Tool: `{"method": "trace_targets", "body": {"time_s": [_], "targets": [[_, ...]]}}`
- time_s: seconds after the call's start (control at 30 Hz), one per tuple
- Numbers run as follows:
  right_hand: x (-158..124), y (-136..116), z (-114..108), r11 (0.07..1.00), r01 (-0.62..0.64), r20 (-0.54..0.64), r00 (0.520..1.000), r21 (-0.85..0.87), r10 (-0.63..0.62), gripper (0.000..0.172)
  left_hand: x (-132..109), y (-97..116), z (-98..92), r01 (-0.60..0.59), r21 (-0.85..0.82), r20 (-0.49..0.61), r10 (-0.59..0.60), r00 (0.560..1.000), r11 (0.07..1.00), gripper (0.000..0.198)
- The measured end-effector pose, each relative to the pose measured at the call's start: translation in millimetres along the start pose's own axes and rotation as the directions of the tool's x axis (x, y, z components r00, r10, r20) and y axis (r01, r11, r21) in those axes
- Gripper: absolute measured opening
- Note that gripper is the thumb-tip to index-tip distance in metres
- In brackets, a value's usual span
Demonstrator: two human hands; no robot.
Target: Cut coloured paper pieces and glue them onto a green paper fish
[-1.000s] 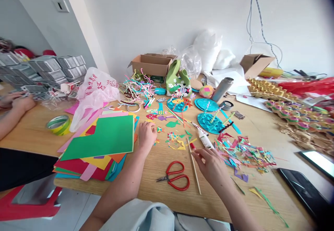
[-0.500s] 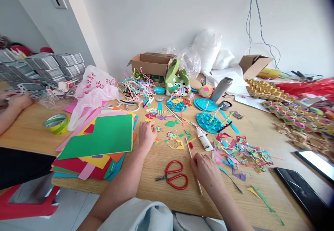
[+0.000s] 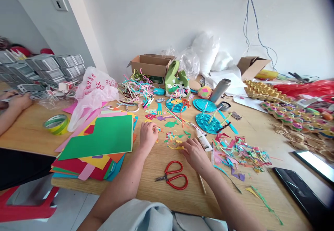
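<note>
Beyond the red-handled scissors [image 3: 166,177], the left hand [image 3: 148,135] curls against a tiny, multicoloured paper fish [image 3: 160,130], and the right hand [image 3: 194,154] meets a yellow paper scrap [image 3: 179,147], both grips unclear.

The only view came from a camera worn on the person's head, facing forward and down across the light-brown wooden table [image 3: 148,182] to the smooth white wall [image 3: 169,15], with the pale-blue cloth garment [image 3: 135,217] close at the bottom edge.
</note>
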State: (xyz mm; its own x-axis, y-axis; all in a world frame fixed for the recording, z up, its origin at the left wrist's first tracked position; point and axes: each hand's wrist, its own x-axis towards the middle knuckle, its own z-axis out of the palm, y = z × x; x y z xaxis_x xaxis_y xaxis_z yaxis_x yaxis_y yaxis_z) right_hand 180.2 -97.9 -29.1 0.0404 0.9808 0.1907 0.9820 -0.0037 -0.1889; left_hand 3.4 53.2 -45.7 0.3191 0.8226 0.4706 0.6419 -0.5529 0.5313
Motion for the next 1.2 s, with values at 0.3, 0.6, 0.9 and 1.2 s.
{"method": "trace_targets", "body": {"time_s": [0.3, 0.6, 0.9, 1.2], "targets": [[-1.4, -0.7, 12.9, 0.999, 0.036, 0.004, 0.999, -0.015, -0.035, 0.015, 0.6, 0.5, 1.7, 0.001, -0.015, 0.021, 0.0, 1.0, 1.0, 0.011], [-39.9, 42.7, -39.6, 0.991, -0.131, -0.381, 0.916, 0.016, 0.127, 0.02, -0.7, 1.0, 2.2, -0.023, -0.032, -0.006, 0.022, 1.0, 0.999, 0.013], [-49.5, 86.4, -47.2, 0.931, -0.327, -0.422, 0.876, -0.165, 0.233, 0.031, -7.7, 9.9, 8.4, -0.202, -0.105, 0.059, 0.209, 0.976, 0.974, 0.024], [-14.6, 3.7, -25.0, 0.995, 0.032, -0.065, 0.997, -0.092, -0.038, 0.023, -6.7, 12.6, 3.0, -0.182, -0.118, 0.085, 0.192, 0.978, 0.976, 0.022]]}}
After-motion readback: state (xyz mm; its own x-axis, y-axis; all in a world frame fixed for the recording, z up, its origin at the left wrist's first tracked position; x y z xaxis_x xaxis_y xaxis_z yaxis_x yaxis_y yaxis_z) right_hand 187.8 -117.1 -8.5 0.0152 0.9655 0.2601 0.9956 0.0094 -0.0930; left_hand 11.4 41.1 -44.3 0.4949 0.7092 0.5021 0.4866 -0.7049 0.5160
